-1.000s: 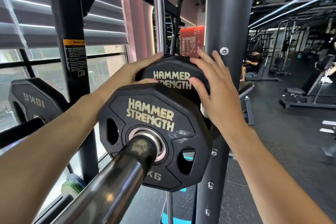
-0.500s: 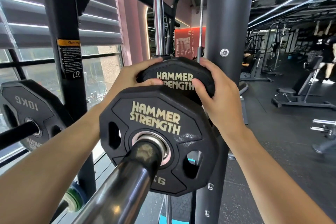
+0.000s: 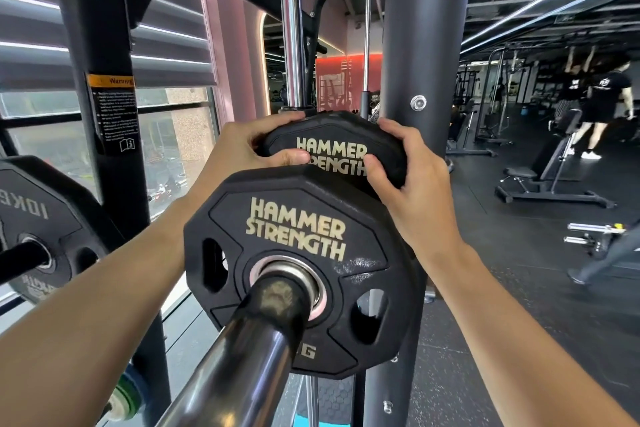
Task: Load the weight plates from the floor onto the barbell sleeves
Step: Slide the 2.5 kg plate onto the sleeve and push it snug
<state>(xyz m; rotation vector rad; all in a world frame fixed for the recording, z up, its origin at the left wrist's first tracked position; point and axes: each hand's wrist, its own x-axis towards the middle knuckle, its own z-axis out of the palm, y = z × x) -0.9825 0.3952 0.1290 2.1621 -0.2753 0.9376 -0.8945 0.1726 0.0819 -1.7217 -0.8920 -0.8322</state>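
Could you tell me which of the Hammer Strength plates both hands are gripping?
The rear plate, gripped by left hand and right hand; the front plate goes untouched.

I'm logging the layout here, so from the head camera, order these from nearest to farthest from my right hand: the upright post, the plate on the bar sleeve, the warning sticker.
From the right hand:
1. Plate on the bar sleeve, touching it below-left; upright post, directly behind. Too close to call.
2. Warning sticker, far left on the rack.
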